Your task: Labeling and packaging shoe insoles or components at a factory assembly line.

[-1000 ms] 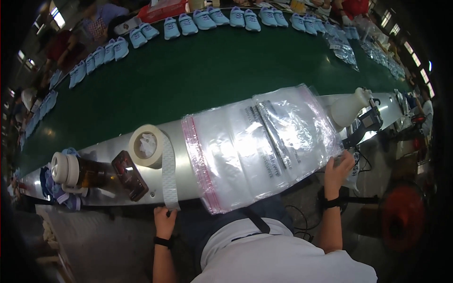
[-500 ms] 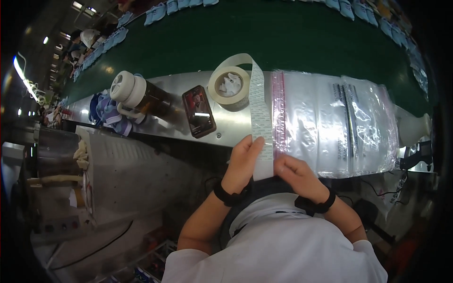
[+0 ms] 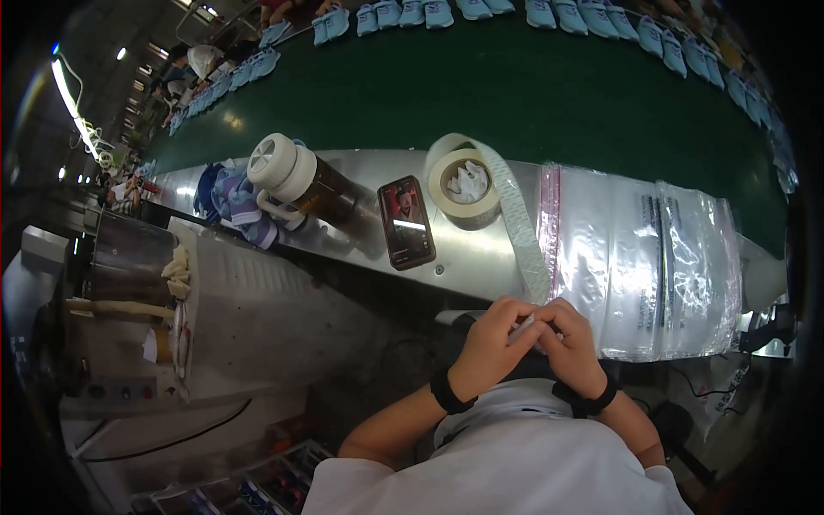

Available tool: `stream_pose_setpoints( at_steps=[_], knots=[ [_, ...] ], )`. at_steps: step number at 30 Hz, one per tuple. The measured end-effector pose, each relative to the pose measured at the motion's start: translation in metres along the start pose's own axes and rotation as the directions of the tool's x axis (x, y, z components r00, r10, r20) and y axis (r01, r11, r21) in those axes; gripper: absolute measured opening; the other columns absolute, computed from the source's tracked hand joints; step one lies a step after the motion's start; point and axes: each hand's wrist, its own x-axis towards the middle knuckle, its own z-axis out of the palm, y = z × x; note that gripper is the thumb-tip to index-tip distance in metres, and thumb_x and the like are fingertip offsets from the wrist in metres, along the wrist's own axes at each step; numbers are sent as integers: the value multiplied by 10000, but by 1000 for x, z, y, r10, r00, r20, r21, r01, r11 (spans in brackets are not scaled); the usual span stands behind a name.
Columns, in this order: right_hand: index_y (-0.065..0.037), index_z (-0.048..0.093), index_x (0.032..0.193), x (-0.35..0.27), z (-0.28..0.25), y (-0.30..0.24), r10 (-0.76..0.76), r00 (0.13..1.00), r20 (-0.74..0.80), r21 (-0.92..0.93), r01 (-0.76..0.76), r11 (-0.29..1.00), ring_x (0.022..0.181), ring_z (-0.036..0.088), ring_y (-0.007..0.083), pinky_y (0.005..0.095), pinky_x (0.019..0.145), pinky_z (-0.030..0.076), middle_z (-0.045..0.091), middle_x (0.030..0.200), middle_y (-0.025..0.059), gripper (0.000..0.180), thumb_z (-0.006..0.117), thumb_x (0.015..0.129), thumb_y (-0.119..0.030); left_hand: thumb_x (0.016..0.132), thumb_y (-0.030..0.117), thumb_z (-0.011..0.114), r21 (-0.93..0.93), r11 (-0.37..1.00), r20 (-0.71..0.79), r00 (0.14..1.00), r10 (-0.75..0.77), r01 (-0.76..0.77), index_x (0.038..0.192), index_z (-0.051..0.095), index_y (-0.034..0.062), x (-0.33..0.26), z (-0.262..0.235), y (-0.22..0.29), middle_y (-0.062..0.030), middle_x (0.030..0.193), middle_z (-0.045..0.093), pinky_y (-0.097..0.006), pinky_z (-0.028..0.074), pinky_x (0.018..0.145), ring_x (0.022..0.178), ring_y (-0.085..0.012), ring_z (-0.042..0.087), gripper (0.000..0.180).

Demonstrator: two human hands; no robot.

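My left hand (image 3: pixel 486 347) and my right hand (image 3: pixel 572 343) meet below the metal bench edge (image 3: pixel 481 268), both pinching the free end of a pale tape strip (image 3: pixel 521 233). The strip runs up to a roll of tape (image 3: pixel 463 184) lying flat on the bench. Right of the strip lies a stack of clear plastic bags (image 3: pixel 645 257) with a pink seal edge, overhanging the bench toward me. Both wrists wear dark bands.
A phone (image 3: pixel 405 221) with a lit screen lies left of the roll. A dark bottle with a white cap (image 3: pixel 302 178) lies on striped cloth (image 3: pixel 230 199). Behind runs a green conveyor belt (image 3: pixel 515 94) lined with light blue shoes (image 3: pixel 592 15). A grey machine (image 3: pixel 163 318) stands at my left.
A second ago my hands were apart, right hand at the bags. They came together on the tape strip's end, and my head has turned left and down.
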Motion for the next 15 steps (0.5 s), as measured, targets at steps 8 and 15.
stream_pose_setpoints(
  at_steps=[8, 15],
  knots=[
    [12, 564, 852, -3, 3, -1, 21, 989, -146, -3, -22, 1000, 624, 512, 150, 271, 548, 398, 497, 759, 77, 21, 559, 832, 13, 916, 47, 518, 34, 998, -70, 996, 60, -58, 897, 585, -19, 16, -8, -14, -31, 777, 566, -212, 411, 583, 669, -78, 517, 96],
    [3, 563, 855, -16, -34, 20, 17, 995, -100, -336, -50, 940, 723, 543, 249, 331, 606, 425, 544, 858, 110, 90, 606, 821, -68, 851, -5, 546, -90, 978, -205, 965, 167, -188, 902, 602, -8, 27, -22, 7, -129, 876, 618, -274, 464, 641, 732, -231, 600, 76]
  ],
)
